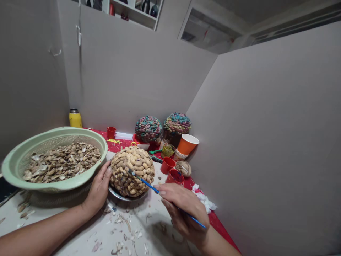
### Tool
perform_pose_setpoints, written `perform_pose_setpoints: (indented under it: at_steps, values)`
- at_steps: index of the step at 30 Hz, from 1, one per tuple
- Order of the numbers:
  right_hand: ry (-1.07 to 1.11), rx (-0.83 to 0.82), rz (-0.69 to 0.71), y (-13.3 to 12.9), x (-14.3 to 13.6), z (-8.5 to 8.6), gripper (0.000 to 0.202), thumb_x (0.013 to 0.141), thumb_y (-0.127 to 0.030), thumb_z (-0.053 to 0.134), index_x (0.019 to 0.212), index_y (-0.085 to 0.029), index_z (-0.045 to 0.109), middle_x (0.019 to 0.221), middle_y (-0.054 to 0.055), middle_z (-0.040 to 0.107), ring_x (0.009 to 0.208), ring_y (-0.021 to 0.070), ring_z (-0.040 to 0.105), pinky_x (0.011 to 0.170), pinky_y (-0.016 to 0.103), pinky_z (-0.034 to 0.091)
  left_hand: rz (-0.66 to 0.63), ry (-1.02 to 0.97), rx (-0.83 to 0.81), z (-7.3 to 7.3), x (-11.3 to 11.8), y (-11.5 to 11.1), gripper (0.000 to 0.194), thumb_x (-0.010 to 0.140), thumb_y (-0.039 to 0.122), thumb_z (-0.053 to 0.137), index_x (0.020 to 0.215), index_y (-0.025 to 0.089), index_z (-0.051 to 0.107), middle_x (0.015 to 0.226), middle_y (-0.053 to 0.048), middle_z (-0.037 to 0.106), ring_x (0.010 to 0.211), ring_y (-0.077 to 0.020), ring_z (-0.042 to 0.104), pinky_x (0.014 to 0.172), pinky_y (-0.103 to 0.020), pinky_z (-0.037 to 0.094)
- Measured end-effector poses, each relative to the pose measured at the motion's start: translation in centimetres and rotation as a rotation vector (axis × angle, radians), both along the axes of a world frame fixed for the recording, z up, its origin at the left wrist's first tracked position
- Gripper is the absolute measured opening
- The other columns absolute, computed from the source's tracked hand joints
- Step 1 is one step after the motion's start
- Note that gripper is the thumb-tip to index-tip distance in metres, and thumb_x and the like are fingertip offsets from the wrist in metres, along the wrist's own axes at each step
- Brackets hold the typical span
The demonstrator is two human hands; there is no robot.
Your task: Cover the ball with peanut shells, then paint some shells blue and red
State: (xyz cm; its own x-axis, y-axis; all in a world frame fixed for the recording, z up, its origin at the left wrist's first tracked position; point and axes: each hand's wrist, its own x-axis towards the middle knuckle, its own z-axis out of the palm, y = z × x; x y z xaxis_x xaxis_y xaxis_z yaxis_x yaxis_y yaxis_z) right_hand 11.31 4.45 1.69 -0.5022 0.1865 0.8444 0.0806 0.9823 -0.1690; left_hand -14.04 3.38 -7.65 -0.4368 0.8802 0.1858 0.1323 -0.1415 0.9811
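A round ball covered in peanut shells [135, 161] rests in a shallow metal dish [121, 196] on the pale work surface. Against its left side lies my left hand [99, 186], thumb and fingers cupped to the ball, some fingertips partly hidden. My right hand [183, 206] pinches a blue-handled paintbrush [146, 183]. The brush's dark tip meets the front of the ball, where some shells look darker. Beside my right hand stand two red cups, a nearer one [176, 176] with dark liquid inside and another [167, 165] behind it.
A green colander [57, 188] of shells stands left. Two multicoloured shell balls, one left [148, 128] and one right [177, 123], sit behind. An orange paper cup [187, 145], twine [183, 168], tissue [206, 201] and yellow bottle [75, 119] lie around. Shell scraps litter the surface; walls enclose it.
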Motion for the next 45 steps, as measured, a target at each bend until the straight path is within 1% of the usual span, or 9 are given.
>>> perform_pose_setpoints:
  at_steps: [5,8,14,17,22,26,32,40,45]
  values:
    - [-0.042,-0.003,-0.042,-0.5,2.5,-0.5,0.026,0.09,-0.004,0.058,0.11,-0.017,0.067,0.096,0.01,0.078,0.09,0.0209,0.076,0.077,0.032,0.063,-0.012,-0.022,-0.003,-0.1,-0.1,0.0,0.073,0.091,0.064,0.043,0.142,0.014,0.051,0.153,-0.014,0.049,0.146,-0.0287,0.038,0.123,-0.047,0.024]
    - [0.081,-0.019,-0.136,-0.5,4.0,-0.7,0.029,0.091,-0.006,0.059,0.113,-0.022,0.069,0.094,0.008,0.078,0.086,0.0221,0.076,0.077,0.036,0.063,-0.002,-0.011,-0.009,0.1,0.0,0.0,0.07,0.092,0.062,0.043,0.142,0.014,0.051,0.153,-0.013,0.049,0.146,-0.0282,0.037,0.123,-0.046,0.023]
    - [0.27,-0.165,-0.419,3.2,5.8,-0.2,0.022,0.098,-0.016,0.053,0.11,-0.023,0.07,0.096,0.005,0.078,0.082,0.0182,0.076,0.078,0.031,0.061,0.027,0.063,-0.05,0.8,0.0,0.0,0.069,0.092,0.062,0.04,0.142,0.015,0.052,0.151,-0.013,0.052,0.145,-0.0285,0.04,0.124,-0.044,0.024]
    - [0.102,-0.296,-0.544,6.4,6.1,0.1,0.018,0.098,-0.03,0.055,0.109,-0.02,0.066,0.104,0.007,0.075,0.094,0.0203,0.073,0.084,0.033,0.058,0.018,0.078,-0.048,0.7,-0.3,0.2,0.072,0.092,0.064,0.038,0.143,0.014,0.051,0.153,-0.013,0.05,0.146,-0.0282,0.038,0.125,-0.043,0.021]
    - [-0.303,-0.503,-0.763,10.5,5.7,-0.7,0.037,0.093,-0.042,0.06,0.123,-0.021,0.053,0.118,0.01,0.071,0.105,0.0255,0.069,0.09,0.038,0.052,-0.001,0.053,-0.043,0.3,-0.5,0.3,0.073,0.092,0.064,0.039,0.144,0.013,0.049,0.155,-0.013,0.047,0.148,-0.0274,0.035,0.125,-0.044,0.019]
    - [-0.413,-0.543,-0.826,12.6,4.8,-1.8,0.05,0.087,-0.044,0.066,0.128,-0.018,0.051,0.113,0.015,0.071,0.101,0.0314,0.069,0.084,0.04,0.052,0.017,0.045,-0.051,0.1,-0.4,0.3,0.072,0.093,0.061,0.038,0.143,0.012,0.049,0.155,-0.014,0.047,0.147,-0.0274,0.037,0.125,-0.044,0.019]
    - [-0.538,-0.591,-0.901,14.8,4.1,-2.6,0.06,0.079,-0.046,0.075,0.127,-0.02,0.051,0.111,0.013,0.071,0.099,0.0298,0.069,0.08,0.034,0.049,0.031,0.039,-0.039,0.2,-0.4,0.4,0.07,0.094,0.06,0.037,0.141,0.011,0.052,0.154,-0.015,0.049,0.146,-0.0269,0.038,0.125,-0.043,0.021]
    - [-0.599,-0.613,-0.944,16.0,4.3,-3.2,0.059,0.08,-0.039,0.075,0.13,-0.022,0.05,0.118,0.011,0.07,0.105,0.0271,0.067,0.084,0.032,0.048,0.045,0.077,-0.034,0.9,-0.4,0.0,0.065,0.094,0.062,0.035,0.135,0.018,0.06,0.148,-0.008,0.056,0.145,-0.0246,0.041,0.124,-0.039,0.023]
    - [-0.602,-0.61,-0.938,16.2,4.5,-3.4,0.059,0.08,-0.039,0.075,0.131,-0.021,0.05,0.119,0.012,0.069,0.106,0.0267,0.067,0.085,0.031,0.048,0.046,0.048,-0.036,0.6,-0.3,0.1,0.068,0.093,0.063,0.036,0.137,0.015,0.057,0.151,-0.011,0.054,0.146,-0.0245,0.04,0.124,-0.039,0.022]
